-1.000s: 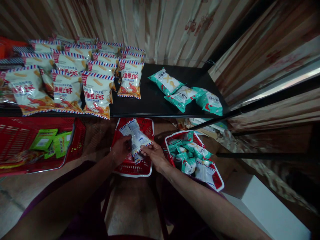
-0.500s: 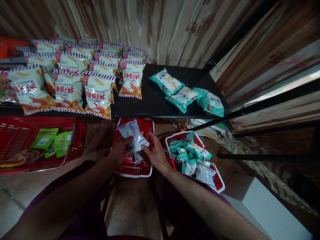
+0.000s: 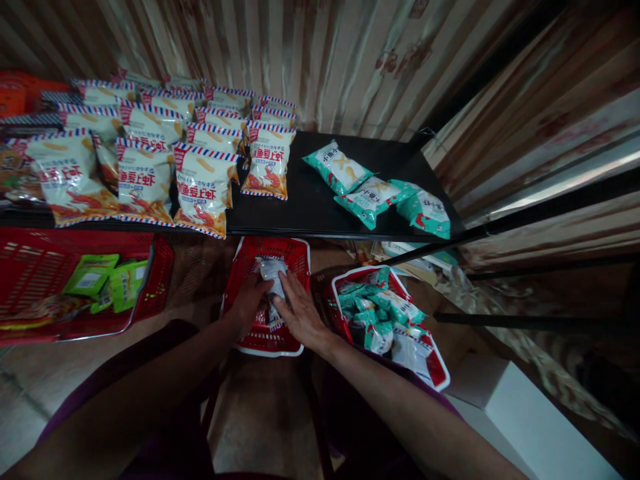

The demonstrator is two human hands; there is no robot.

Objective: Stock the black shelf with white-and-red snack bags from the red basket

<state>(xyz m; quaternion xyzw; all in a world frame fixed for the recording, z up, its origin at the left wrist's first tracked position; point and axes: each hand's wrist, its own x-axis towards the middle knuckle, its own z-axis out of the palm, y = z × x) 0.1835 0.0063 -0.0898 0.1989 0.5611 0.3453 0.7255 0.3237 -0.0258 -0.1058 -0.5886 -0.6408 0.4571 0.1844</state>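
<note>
Both my hands are down inside a small red basket on the floor below the black shelf. My left hand and my right hand close round a white snack bag with red and blue striped edges, which lies low in the basket. Several matching striped snack bags stand in rows on the left of the shelf. Three teal snack bags lie on the shelf's right part.
A second red basket at the right holds several teal bags. A larger red basket at the left holds green packets. A white box sits at the lower right. Curtains hang behind the shelf.
The striped bag was held up above the basket between both hands; now both hands have lowered it into the basket and it looks folded smaller.
</note>
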